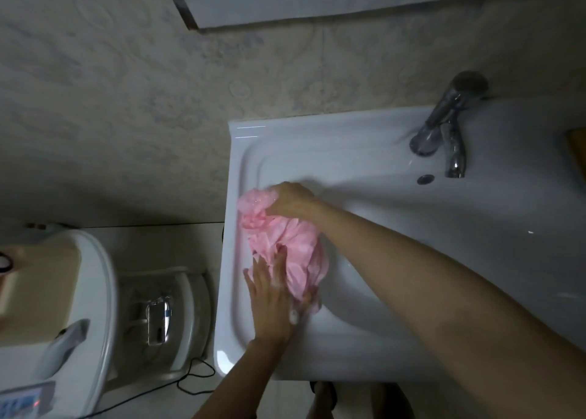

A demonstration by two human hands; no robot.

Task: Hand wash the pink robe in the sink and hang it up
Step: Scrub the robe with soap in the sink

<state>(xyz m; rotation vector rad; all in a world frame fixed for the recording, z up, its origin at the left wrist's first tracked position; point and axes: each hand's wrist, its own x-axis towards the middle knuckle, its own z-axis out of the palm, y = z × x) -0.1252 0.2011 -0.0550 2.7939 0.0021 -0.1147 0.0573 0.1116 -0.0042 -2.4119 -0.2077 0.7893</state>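
The pink robe (pixel 295 244) lies bunched and wet along the left side of the white sink (pixel 364 164). My right hand (pixel 290 200) reaches across the basin and grips the far end of the bundle with curled fingers. My left hand (pixel 272 288) presses on the near end of the robe with straight fingers and the thumb spread; suds cling to its fingers. Part of the fabric is hidden under both hands.
A chrome faucet (pixel 444 130) stands at the sink's back right, with the overflow hole (pixel 425 179) beside it. A washing machine (pixel 57 307) sits at the left, a phone (pixel 157 323) on a round stool between it and the sink. A black cable (pixel 190 377) crosses the floor.
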